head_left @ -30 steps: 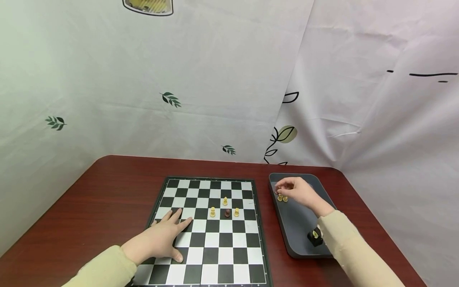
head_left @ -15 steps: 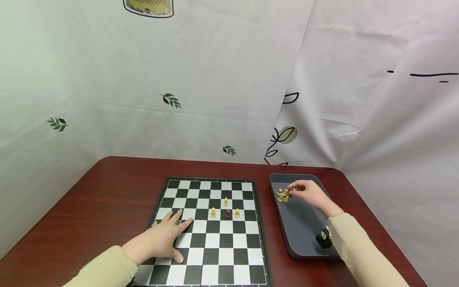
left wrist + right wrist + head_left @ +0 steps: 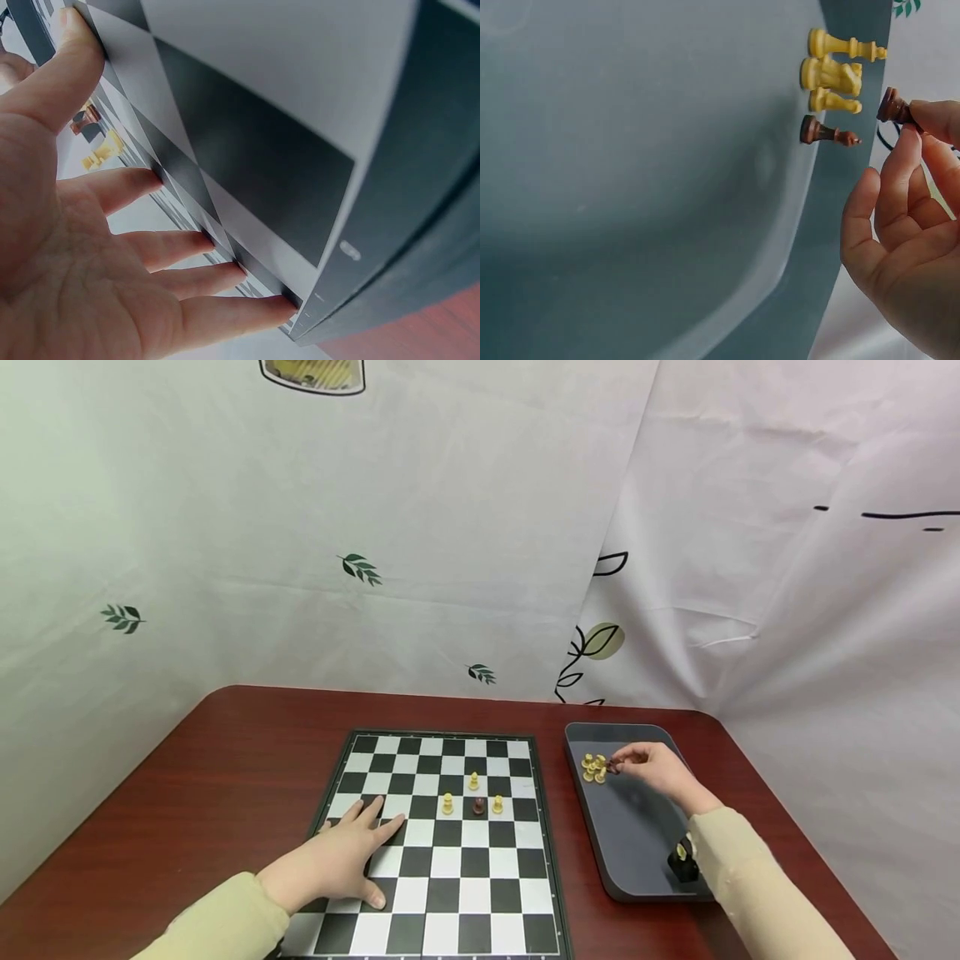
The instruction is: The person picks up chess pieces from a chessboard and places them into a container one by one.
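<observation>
My left hand [image 3: 330, 864] rests with spread fingers on the left side of the black-and-white chessboard [image 3: 442, 864]. In the left wrist view its fingertips touch the squares. Over the grey tray [image 3: 633, 852], my right hand [image 3: 654, 770] pinches a brown chess piece [image 3: 889, 106] between thumb and fingertips, which hide its top, so its kind is unclear. Close to that hand stand a slim brown chess piece [image 3: 826, 133], a yellow knight [image 3: 831, 75], a small yellow pawn [image 3: 834, 100] and a taller yellow piece [image 3: 844, 46].
On the board, a brown pawn [image 3: 478, 807] stands between two yellow pawns [image 3: 447, 803], with another yellow piece [image 3: 473, 781] behind. A black object [image 3: 682, 860] shows at the right wrist. Behind the dark red table [image 3: 195, 793] hangs a pale cloth [image 3: 450, 527].
My right hand has moved right and slightly nearer over the tray, uncovering more of the yellow pieces. The left hand and the pieces on the board have stayed put.
</observation>
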A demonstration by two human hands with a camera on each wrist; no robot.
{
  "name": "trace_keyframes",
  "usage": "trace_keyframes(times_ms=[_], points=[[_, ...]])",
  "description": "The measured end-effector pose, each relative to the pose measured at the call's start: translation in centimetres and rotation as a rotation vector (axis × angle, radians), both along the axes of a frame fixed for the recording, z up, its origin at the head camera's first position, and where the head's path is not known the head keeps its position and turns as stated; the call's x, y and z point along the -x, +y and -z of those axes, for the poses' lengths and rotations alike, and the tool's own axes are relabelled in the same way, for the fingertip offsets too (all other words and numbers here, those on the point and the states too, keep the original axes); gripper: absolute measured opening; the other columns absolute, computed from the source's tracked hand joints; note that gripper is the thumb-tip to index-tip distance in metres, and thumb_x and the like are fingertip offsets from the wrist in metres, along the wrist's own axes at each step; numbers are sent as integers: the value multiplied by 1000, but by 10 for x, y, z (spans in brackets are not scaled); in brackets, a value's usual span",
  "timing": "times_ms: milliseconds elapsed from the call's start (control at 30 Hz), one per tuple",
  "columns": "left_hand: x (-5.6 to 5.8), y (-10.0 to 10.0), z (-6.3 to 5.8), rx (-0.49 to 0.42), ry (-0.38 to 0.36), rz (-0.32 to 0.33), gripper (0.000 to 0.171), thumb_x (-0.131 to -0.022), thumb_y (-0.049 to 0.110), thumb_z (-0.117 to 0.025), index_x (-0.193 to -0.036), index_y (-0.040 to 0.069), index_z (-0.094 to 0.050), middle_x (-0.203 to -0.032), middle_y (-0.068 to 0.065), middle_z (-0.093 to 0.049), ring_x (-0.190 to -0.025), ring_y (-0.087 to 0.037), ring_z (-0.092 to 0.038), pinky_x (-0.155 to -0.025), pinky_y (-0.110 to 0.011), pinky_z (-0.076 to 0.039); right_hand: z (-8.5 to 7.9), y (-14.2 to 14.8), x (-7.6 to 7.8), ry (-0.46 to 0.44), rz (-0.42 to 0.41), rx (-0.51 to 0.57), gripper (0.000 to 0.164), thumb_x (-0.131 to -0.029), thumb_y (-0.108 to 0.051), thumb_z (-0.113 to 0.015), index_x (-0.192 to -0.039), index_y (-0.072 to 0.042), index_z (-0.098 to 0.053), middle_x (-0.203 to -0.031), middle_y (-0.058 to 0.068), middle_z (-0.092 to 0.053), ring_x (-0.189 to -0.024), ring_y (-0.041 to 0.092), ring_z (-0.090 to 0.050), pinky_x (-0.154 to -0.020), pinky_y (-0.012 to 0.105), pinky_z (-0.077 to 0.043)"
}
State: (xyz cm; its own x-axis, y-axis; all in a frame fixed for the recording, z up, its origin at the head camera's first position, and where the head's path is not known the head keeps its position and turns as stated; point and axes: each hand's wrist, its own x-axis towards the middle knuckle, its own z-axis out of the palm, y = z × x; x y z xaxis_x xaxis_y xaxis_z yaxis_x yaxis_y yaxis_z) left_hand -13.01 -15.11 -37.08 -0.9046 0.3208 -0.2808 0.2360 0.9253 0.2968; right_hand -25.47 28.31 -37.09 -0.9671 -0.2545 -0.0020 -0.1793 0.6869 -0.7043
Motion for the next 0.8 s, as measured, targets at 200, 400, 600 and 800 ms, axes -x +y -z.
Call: trace_keyframes(times_ms=[200,400,600,800], points=[[0,0,1,-7,2,-3,104,-52,46,-85,-142,10,-45,-148,-30,-28,-134,-56,-24,-91,-76,-27,6,1,2,-1,-4,-22,19,-89,-4,-61,-102,8,-67,-91,15,-69,-80,15,-63,-69,29,-50],[0,-1,2,-9,8,-1,105,-52,46,-85,-142,10,-45,-148,-30,-28,-134,-56,-24,-91,-76,-27,9,2,2,6,7,-31,17,-87,-2,-62,-99,8,-68,-89,13,-69,-77,14,-62,-67,28,-49],[0,-1,3,-14,6,-2,105,-52,46,-85,-142,10,-45,-149,-29,-27,-134,-56,-24,-92,-76,-27,14,2,3,5,16,-49,17,-87,-3,-62,-99,8,-68,-90,14,-69,-76,13,-60,-66,28,-49],[0,-1,2,-10,9,0,105,-52,46,-85,-142,10,-44,-149,-30,-27,-134,-56,-23,-92,-75,-28,18,3,4,24,16,-77,17,-86,-2,-62,-99,8,-68,-88,14,-69,-74,12,-59,-64,29,-47]])
